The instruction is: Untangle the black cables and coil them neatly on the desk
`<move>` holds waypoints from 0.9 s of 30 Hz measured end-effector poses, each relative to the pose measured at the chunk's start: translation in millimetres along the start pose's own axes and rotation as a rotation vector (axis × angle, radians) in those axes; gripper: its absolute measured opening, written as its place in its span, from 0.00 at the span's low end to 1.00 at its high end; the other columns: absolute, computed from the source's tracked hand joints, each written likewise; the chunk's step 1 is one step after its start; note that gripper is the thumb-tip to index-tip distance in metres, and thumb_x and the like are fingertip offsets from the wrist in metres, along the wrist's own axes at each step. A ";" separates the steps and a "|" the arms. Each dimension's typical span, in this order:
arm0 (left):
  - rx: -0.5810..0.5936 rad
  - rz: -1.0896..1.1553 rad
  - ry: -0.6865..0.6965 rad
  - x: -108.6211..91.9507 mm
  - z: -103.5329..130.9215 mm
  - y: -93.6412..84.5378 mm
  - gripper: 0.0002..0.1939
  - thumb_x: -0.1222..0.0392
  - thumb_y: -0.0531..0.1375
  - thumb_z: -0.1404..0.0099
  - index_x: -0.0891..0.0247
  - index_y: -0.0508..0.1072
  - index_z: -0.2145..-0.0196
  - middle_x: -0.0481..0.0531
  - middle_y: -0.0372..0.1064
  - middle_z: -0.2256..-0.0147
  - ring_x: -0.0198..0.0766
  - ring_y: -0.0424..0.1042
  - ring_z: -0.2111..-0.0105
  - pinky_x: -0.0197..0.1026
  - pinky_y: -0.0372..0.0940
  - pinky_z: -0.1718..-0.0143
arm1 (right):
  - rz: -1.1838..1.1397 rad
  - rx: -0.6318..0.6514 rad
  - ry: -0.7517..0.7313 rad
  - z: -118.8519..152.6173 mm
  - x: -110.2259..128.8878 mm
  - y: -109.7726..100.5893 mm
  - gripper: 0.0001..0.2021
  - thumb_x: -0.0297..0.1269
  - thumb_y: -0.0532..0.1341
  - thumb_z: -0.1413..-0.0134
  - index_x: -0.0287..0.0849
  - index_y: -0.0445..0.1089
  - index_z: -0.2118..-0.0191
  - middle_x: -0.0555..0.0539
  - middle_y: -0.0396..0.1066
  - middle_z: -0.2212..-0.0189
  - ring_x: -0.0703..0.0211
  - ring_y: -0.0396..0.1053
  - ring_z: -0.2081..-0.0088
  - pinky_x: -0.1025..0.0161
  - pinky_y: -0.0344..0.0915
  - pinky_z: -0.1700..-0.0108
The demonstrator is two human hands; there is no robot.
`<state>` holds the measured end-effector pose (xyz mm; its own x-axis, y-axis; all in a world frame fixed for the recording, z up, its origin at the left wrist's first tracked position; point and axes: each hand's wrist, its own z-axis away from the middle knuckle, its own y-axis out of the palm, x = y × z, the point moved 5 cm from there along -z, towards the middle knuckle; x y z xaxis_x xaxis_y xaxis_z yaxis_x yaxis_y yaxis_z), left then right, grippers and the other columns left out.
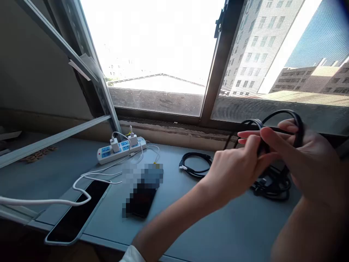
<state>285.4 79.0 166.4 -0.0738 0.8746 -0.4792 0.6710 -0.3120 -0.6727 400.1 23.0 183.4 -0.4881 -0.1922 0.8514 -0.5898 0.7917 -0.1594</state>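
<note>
A looped black cable [299, 127] is held up between my two hands, above the right part of the table. My left hand [237, 165] is closed, its fingertips pinching the gathered cable near my other hand's fingers. Around one side of the loop, my right hand [305, 160] is curled, with its thumb and fingertips meeting the bundle. Below and partly behind the hands lies a heap of black cables [272, 187]. To the left of my left hand a coiled black cable [195, 154] rests on the table.
A white power strip [109, 157] with plugs and white cords stands by the window wall. A dark phone [141, 203], partly pixelated, lies mid-table. A larger dark-screened device [79, 214] sits at the front left edge under a white cord. Metal frame bars [57, 140] cross the left side.
</note>
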 end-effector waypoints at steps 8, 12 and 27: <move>0.203 0.092 0.028 4.5 0.0 -22.9 0.21 0.42 0.50 0.35 0.60 0.73 0.62 0.48 0.71 0.73 0.37 0.71 0.69 0.35 0.58 0.69 | -0.120 -0.045 0.078 -0.7 3.5 -4.9 0.25 0.45 0.70 0.62 0.46 0.50 0.69 0.49 0.74 0.75 0.56 0.72 0.80 0.69 0.68 0.82; 0.347 -0.039 -0.254 44.9 6.9 -39.8 0.30 0.37 0.44 0.36 0.63 0.74 0.63 0.54 0.73 0.65 0.42 0.71 0.63 0.37 0.60 0.66 | -0.161 -0.102 0.087 -2.9 6.3 -8.3 0.25 0.42 0.70 0.63 0.46 0.50 0.68 0.49 0.75 0.73 0.58 0.69 0.84 0.68 0.66 0.86; 0.290 0.731 -0.310 38.4 -5.0 -27.5 0.29 0.39 0.44 0.35 0.63 0.75 0.56 0.56 0.72 0.60 0.40 0.71 0.61 0.38 0.64 0.62 | -0.011 0.308 0.097 10.4 12.7 6.8 0.22 0.45 0.66 0.55 0.45 0.49 0.68 0.53 0.71 0.78 0.62 0.67 0.83 0.70 0.64 0.84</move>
<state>267.8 123.0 169.3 0.0773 0.2877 -0.9546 0.4160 -0.8795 -0.2313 383.2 19.9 188.0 -0.4253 -0.1318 0.8954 -0.7692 0.5740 -0.2809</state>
